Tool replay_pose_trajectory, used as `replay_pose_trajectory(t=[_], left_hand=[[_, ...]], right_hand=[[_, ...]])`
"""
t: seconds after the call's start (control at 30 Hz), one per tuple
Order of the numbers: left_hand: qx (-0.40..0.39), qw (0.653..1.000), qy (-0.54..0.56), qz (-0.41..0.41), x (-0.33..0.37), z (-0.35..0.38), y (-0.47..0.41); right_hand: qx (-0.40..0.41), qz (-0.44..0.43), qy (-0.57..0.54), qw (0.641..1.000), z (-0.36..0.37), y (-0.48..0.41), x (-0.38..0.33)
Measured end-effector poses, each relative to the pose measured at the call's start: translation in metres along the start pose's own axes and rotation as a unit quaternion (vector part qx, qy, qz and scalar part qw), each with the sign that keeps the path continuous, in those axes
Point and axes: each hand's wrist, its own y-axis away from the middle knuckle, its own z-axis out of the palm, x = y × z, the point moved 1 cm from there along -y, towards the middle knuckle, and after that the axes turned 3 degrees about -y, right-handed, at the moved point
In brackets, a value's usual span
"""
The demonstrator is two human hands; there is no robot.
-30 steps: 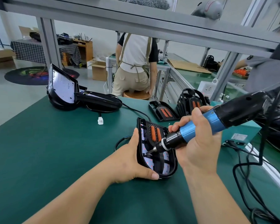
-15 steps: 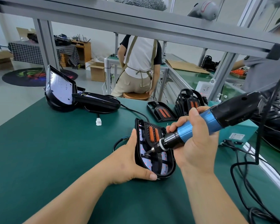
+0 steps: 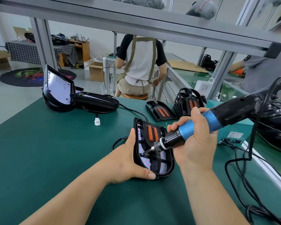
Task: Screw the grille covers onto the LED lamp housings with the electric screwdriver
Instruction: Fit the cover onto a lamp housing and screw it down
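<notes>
A black LED lamp housing [image 3: 166, 168] with its grille cover and two orange lenses stands tilted on the green table [image 3: 47, 151]. My left hand [image 3: 128, 161] grips its left edge, thumb along the bottom rim. My right hand [image 3: 196, 140] holds the blue and black electric screwdriver [image 3: 199, 125], whose bit tip touches the grille on its left side. More grille covers [image 3: 161, 112] lie and stand [image 3: 187, 101] behind the housing.
Open lamp housings [image 3: 68, 95] with a white connector [image 3: 97, 122] sit at the back left. Black cables [image 3: 243, 176] trail on the right by the table's rail. A person [image 3: 141, 65] sits at the bench ahead. An aluminium frame [image 3: 136, 21] crosses overhead.
The screwdriver bit has stayed on the left side of the grille. Both hands keep their hold; only my view has shifted slightly.
</notes>
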Motion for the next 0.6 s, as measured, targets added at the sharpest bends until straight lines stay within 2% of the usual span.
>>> replay_pose_trajectory(t=[0.6], left_hand=[[-0.001,1.0,0.0,-0.018,-0.0008,0.0008,0.0]], right_hand=[[0.03,0.011,-0.007,0.999,-0.0017,-0.0022,0.001]])
